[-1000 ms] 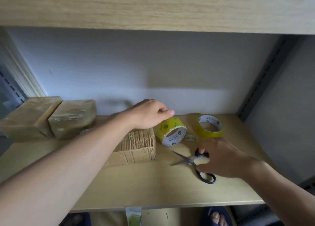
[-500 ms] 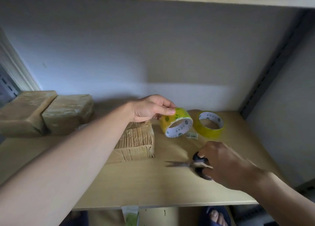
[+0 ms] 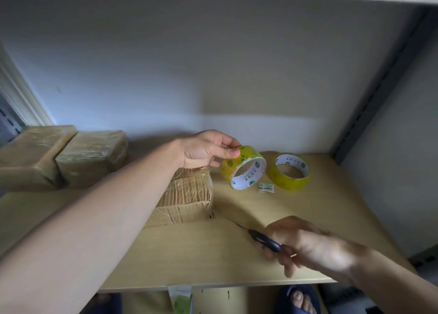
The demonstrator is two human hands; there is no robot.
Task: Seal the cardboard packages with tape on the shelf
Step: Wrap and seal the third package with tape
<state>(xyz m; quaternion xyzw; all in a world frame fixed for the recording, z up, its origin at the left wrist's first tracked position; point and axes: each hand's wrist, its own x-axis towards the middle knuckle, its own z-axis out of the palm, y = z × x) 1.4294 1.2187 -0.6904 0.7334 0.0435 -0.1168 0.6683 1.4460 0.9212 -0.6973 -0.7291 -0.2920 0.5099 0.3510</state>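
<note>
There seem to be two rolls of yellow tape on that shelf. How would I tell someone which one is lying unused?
Look to the right rear corner of the wooden shelf. The idle tape roll lies flat there, hole facing up, untouched. Its neighbour, the held tape roll, stands tilted on edge, pinched by the left hand.

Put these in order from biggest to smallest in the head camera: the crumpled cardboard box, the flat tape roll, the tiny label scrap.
1. Crumpled brown cardboard box
2. Flat yellow tape roll
3. Tiny green-and-white label scrap
</note>
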